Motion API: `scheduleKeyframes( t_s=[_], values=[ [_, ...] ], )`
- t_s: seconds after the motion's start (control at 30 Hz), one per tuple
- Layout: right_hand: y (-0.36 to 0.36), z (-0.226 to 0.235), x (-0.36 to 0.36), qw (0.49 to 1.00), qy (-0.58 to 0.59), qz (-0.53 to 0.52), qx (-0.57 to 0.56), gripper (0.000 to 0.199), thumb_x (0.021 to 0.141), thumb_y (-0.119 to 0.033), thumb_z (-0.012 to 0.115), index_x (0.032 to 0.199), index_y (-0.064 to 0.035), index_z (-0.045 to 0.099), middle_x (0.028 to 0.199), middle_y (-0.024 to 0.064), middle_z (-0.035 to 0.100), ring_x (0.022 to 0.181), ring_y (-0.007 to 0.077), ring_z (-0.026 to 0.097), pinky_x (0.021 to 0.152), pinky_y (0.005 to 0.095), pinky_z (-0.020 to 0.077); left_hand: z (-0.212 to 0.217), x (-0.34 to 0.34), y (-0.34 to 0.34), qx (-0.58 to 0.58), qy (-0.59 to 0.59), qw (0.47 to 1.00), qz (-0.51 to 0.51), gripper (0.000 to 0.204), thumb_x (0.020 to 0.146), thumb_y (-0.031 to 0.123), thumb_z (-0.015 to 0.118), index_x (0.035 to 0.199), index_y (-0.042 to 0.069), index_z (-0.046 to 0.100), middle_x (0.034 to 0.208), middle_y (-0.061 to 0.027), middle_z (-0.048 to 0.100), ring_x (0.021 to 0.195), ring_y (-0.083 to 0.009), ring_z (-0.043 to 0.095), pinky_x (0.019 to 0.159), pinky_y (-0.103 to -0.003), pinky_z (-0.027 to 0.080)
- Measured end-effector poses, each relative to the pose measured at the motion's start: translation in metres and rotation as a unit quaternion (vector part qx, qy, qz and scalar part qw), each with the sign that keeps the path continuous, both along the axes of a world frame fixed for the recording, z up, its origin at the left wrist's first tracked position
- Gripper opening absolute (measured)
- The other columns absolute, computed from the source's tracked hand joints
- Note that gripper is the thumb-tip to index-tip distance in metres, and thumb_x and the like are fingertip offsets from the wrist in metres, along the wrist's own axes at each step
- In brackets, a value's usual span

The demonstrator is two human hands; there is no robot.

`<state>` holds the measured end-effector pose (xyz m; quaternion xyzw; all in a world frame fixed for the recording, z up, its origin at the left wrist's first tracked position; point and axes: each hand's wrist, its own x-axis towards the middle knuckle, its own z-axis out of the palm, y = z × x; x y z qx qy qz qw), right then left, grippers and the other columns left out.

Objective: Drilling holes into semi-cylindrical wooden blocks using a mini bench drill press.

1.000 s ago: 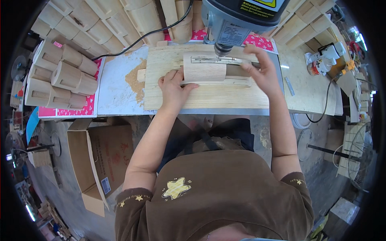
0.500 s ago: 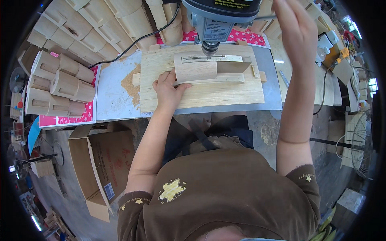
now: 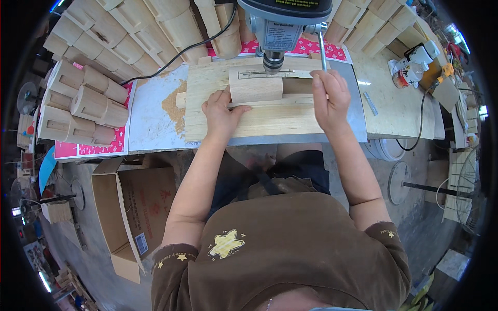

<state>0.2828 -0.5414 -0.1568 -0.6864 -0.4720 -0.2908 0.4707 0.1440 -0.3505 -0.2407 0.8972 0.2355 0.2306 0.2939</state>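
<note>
A pale, rounded wooden block [image 3: 255, 90] lies in a wooden jig on a flat wooden board [image 3: 280, 120]. My left hand [image 3: 220, 115] holds the block's left end, thumb along its front lower edge and fingers bent at its end. The bench drill [image 3: 281, 33] stands over the block, its chuck [image 3: 273, 62] just above the block's back edge. Whether a bit touches the wood cannot be made out. My right hand [image 3: 332, 98], to the right of the block, is closed round the lower end of the drill's metal feed lever [image 3: 322, 49], which points down toward me.
Turned wooden pieces [image 3: 98, 106] are stacked at the left, with more along the back. Sawdust [image 3: 174, 109] lies beside the board. A black cable [image 3: 181, 54] crosses behind. At the right are a jar [image 3: 410, 75] and a blue-grey strip [image 3: 371, 103]. An open cardboard box [image 3: 122, 217] stands below.
My right hand has come down and toward the middle from high at the right, swinging the feed lever from sideways to pointing down at me. My left hand stays on the block.
</note>
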Motion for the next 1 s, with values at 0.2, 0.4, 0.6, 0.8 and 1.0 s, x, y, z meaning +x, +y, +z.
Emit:
scheduleKeyframes(
  t_s=[0.2, 0.4, 0.6, 0.8, 1.0],
  values=[
    [0.032, 0.127, 0.029, 0.999, 0.005, -0.046, -0.007, 0.022, 0.089, -0.013, 0.049, 0.079, 0.0033, 0.058, 0.063, 0.0075, 0.051, 0.061, 0.0136, 0.048, 0.058, 0.0265, 0.0386, -0.009, 0.003, -0.002, -0.017, -0.031, 0.999, -0.002, 0.064, 0.057, 0.024, 0.080, 0.114, 0.008, 0.059, 0.090, -0.0052, 0.060, 0.090, -0.0238, 0.054, 0.085, -0.039, 0.031],
    [0.055, 0.154, 0.088, 0.997, 0.048, -0.040, -0.036, 0.030, 0.088, -0.021, 0.049, 0.074, 0.0043, 0.056, 0.061, 0.0158, 0.051, 0.061, 0.0225, 0.052, 0.059, 0.0320, 0.0407, -0.011, 0.031, -0.025, -0.026, -0.065, 0.996, -0.047, 0.064, 0.056, 0.025, 0.080, 0.114, 0.008, 0.059, 0.089, -0.0068, 0.060, 0.089, -0.0267, 0.053, 0.082, -0.039, 0.036],
    [0.003, 0.093, -0.006, 0.997, 0.058, -0.016, -0.050, 0.013, 0.085, -0.008, 0.054, 0.076, 0.0004, 0.059, 0.057, 0.0054, 0.049, 0.052, 0.0140, 0.046, 0.050, 0.0265, 0.0366, -0.009, 0.020, -0.020, -0.038, -0.045, 0.998, -0.028, 0.063, 0.058, 0.025, 0.079, 0.115, 0.009, 0.058, 0.089, -0.0086, 0.060, 0.089, -0.0278, 0.053, 0.083, -0.040, 0.036],
    [0.011, -0.007, 0.000, 0.999, -0.004, -0.024, 0.041, 0.003, 0.078, -0.002, 0.058, 0.075, -0.0012, 0.059, 0.066, 0.0080, 0.055, 0.059, 0.0218, 0.052, 0.059, 0.0331, 0.0385, -0.008, 0.031, -0.025, -0.043, -0.050, 0.997, -0.049, 0.063, 0.059, 0.025, 0.079, 0.115, 0.009, 0.058, 0.088, -0.0090, 0.060, 0.088, -0.0283, 0.053, 0.084, -0.040, 0.036],
    [0.005, 0.008, 0.006, 0.998, -0.068, 0.013, 0.002, 0.004, 0.076, -0.004, 0.061, 0.075, -0.0016, 0.059, 0.065, 0.0085, 0.054, 0.060, 0.0226, 0.052, 0.059, 0.0351, 0.0388, -0.013, 0.025, -0.021, -0.037, -0.067, 0.996, -0.037, 0.064, 0.057, 0.025, 0.080, 0.115, 0.009, 0.059, 0.088, -0.0082, 0.060, 0.087, -0.0268, 0.054, 0.083, -0.040, 0.037]
  ],
)
